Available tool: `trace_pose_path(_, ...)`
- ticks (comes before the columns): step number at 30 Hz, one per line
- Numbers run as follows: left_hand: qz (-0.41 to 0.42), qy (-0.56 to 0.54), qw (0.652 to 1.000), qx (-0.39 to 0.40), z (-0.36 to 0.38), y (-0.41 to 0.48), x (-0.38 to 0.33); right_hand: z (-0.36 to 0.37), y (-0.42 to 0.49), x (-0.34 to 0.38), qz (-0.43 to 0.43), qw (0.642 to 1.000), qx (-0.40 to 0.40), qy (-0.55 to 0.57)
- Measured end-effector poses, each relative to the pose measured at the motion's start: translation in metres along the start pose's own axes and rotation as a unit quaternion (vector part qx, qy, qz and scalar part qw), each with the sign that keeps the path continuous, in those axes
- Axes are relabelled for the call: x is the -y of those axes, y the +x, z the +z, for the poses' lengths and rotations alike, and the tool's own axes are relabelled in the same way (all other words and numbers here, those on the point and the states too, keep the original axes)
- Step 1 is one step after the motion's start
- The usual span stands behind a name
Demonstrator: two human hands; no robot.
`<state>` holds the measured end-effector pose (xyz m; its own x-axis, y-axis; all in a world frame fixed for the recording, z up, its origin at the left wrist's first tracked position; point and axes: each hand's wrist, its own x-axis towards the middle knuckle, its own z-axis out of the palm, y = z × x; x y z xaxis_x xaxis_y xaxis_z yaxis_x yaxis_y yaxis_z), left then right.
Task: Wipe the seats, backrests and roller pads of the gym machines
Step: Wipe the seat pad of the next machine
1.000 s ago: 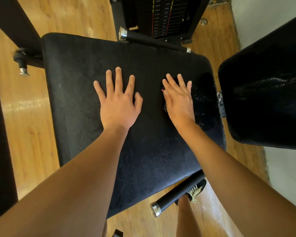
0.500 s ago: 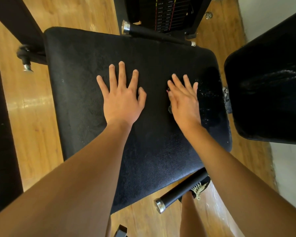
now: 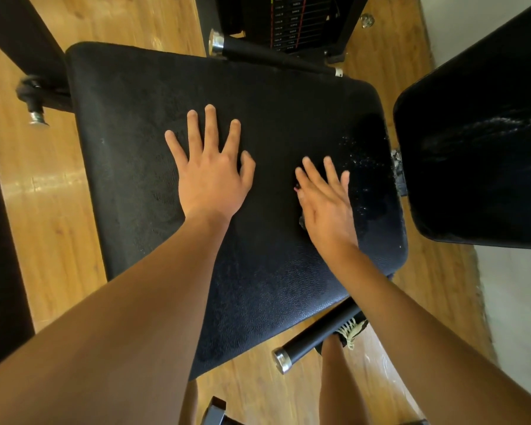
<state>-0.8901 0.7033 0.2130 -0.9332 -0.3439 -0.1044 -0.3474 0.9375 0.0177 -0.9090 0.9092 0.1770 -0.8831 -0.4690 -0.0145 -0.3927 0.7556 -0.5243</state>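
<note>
Two hands press flat on the black seat pad (image 3: 129, 118): left hand (image 3: 210, 176) fingers (image 3: 211, 124) spread; right hand (image 3: 325, 200), toward three o'clock, fingers (image 3: 314, 177) nearly together.

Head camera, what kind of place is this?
Most likely a gym: a black padded machine seat, a weight stack of numbered plates behind it, and a chrome-capped handle bar, all over a wooden floor.

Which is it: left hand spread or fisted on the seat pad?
Spread: left hand lies flat on the seat pad, fingers straight and apart.
</note>
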Motion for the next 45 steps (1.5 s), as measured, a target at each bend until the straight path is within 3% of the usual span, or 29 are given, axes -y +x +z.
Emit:
trace_pose_path(5, -0.001, 0.000, 1.000, 0.000, 0.000, 0.001, 0.000, -0.001, 0.025, -0.001, 0.012, 1.000, -0.006, 0.004)
trace_pose_path(13, 0.000, 0.002, 1.000, 0.000, -0.001, 0.001, 0.000, 0.002, -0.053, -0.006, -0.006, 0.999, -0.035, 0.013)
trace_pose_path(21, -0.001, 0.004, 1.000, -0.003, 0.001, 0.001, 0.000, 0.001, -0.012, -0.010, -0.012, 1.000, -0.014, 0.010)
trace_pose_path(30, -0.001, -0.003, 1.000, 0.006, -0.004, 0.000, -0.002, 0.004, -0.111, -0.005, 0.011, 1.000, -0.029, 0.005)
trace_pose_path(39, -0.001, 0.000, 1.000, -0.001, -0.001, 0.001, -0.001, 0.004, -0.062, -0.005, 0.033, 0.998, -0.043, 0.008)
trace_pose_path(45, 0.000, 0.003, 1.000, 0.003, -0.001, 0.001, 0.000, 0.005, -0.128, -0.006, 0.029, 0.999, -0.036, 0.007)
